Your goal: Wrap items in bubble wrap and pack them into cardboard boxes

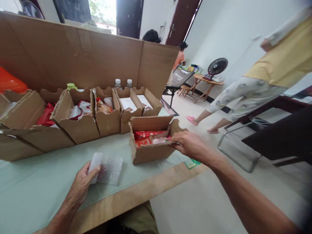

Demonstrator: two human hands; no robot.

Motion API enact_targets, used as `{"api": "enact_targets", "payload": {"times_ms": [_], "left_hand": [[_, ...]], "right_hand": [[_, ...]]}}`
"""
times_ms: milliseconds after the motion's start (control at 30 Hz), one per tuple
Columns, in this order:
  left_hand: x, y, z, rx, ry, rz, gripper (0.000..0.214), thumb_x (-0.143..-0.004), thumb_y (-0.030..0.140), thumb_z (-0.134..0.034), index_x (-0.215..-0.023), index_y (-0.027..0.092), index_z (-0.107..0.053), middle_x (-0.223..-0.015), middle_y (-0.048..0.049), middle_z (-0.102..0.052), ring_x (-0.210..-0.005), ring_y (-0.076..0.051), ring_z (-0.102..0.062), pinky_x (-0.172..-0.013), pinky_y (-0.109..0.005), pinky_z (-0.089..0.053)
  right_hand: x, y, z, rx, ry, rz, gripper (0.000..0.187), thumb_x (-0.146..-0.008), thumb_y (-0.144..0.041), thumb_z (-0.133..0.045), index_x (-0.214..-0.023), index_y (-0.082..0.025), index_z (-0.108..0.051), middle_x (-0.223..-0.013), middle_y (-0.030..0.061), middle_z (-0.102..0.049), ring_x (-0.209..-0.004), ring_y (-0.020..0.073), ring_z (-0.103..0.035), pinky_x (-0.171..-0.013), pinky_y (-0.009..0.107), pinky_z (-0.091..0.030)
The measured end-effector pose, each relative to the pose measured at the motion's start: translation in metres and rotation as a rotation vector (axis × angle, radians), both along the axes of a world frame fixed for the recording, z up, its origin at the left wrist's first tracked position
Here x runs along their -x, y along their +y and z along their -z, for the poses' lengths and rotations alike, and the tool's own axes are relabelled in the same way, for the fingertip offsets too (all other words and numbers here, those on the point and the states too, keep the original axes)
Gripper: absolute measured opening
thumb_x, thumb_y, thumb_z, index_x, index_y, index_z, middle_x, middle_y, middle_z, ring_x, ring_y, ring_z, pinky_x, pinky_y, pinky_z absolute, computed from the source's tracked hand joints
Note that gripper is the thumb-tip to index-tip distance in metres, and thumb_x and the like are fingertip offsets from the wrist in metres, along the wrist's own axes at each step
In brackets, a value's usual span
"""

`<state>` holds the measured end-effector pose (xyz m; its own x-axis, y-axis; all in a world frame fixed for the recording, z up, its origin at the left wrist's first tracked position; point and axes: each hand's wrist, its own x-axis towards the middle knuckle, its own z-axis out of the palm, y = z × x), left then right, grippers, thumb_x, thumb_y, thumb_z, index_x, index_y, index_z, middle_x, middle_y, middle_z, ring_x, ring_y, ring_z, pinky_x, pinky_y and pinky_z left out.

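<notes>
My left hand [81,183] is closed round a partly rolled sheet of bubble wrap [110,170], its loose end spread to the right over the cloth. To the right, my right hand [186,142] grips the front wall of a small open cardboard box [149,155] near its right corner, fingers over the rim and thumb outside. Inside that box lie red printed packets [146,138] and a whitish piece. A bit of pink and green shows by my right fingertips; I cannot make out what it is.
Behind stands a row of open cardboard bins [108,125] with red packets, white boxes and other goods, backed by a tall cardboard panel [97,55]. Two capped bottles [118,84] stand behind the bins. A green card [192,163] lies at the table edge. A person [246,87] is at the right.
</notes>
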<state>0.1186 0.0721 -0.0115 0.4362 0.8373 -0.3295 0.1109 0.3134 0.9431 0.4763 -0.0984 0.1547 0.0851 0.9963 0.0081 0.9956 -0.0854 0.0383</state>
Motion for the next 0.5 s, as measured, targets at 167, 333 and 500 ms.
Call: {"api": "enact_targets", "payload": {"times_ms": [167, 333, 500], "left_hand": [[0.0, -0.002, -0.001, 0.047, -0.056, 0.007, 0.067, -0.068, 0.063, -0.083, -0.113, 0.014, -0.072, -0.104, -0.0094, -0.08, -0.103, -0.031, -0.073, -0.092, -0.035, -0.053], [-0.008, -0.001, -0.009, 0.031, -0.087, -0.031, 0.069, -0.069, 0.06, -0.083, -0.117, 0.013, -0.069, -0.108, -0.0103, -0.079, -0.106, -0.032, -0.071, -0.096, -0.038, -0.051], [-0.007, 0.013, -0.016, -0.066, -0.024, 0.051, 0.066, -0.076, 0.06, -0.077, -0.121, 0.013, -0.067, -0.11, -0.0111, -0.077, -0.105, -0.03, -0.07, -0.096, -0.037, -0.05]], "right_hand": [[-0.063, -0.051, 0.018, -0.106, -0.048, 0.037, 0.029, -0.084, -0.012, -0.057, -0.094, -0.027, -0.081, -0.095, 0.0031, -0.081, -0.085, 0.0215, -0.073, -0.077, 0.034, -0.049], [-0.086, -0.044, 0.028, -0.345, -0.189, 0.108, 0.037, -0.085, -0.01, -0.051, -0.099, -0.025, -0.081, -0.101, 0.0068, -0.081, -0.093, 0.0259, -0.073, -0.083, 0.04, -0.049], [-0.085, -0.03, 0.031, -0.457, -0.233, 0.132, 0.034, -0.086, -0.009, -0.051, -0.098, -0.021, -0.08, -0.101, 0.0103, -0.08, -0.093, 0.0286, -0.072, -0.084, 0.042, -0.048]]}}
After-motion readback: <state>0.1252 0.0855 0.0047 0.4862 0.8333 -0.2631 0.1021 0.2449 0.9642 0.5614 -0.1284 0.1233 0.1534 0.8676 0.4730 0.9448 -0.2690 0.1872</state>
